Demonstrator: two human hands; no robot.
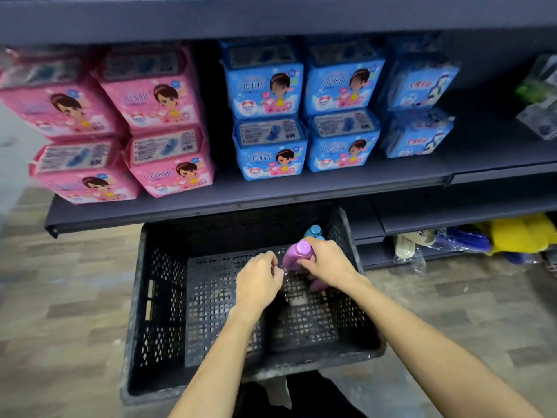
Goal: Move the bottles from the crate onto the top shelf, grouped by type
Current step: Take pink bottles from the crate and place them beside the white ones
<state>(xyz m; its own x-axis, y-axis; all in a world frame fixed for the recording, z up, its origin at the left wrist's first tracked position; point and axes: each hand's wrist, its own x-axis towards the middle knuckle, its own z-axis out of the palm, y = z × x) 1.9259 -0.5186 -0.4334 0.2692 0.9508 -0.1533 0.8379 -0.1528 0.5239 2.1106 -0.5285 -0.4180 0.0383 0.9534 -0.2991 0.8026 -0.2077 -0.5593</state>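
So right now my right hand (327, 262) is wrapped around the purple bottle (294, 257) about halfway up its body, down in the far right corner of the crate (156, 297). The bottle stands more or less upright with its cap pointing up at me, so its long axis already runs the way I'd want to lift it.

My left hand (259, 279) is just beside it on the left with the fingers curled in. I honestly can't tell if it's pinching anything or just hanging out there.

Right behind the purple one, tucked against the crate's back wall, is a blue bottle (313, 232). Only its cap and shoulders poke out. My right hand is clearly the nearer one to both. The rest of the crate floor looks bare mesh from here.

The thing this all hinges on: the top shelf (271, 16) is way up above, straight ahead. Between it and the crate sits the shelf full of pink packs (156, 116) and blue packs (268, 116), and its front edge overhangs the crate's back. I'd guess the bottle has to come toward me first, then up. I can't see the top surface from this angle.
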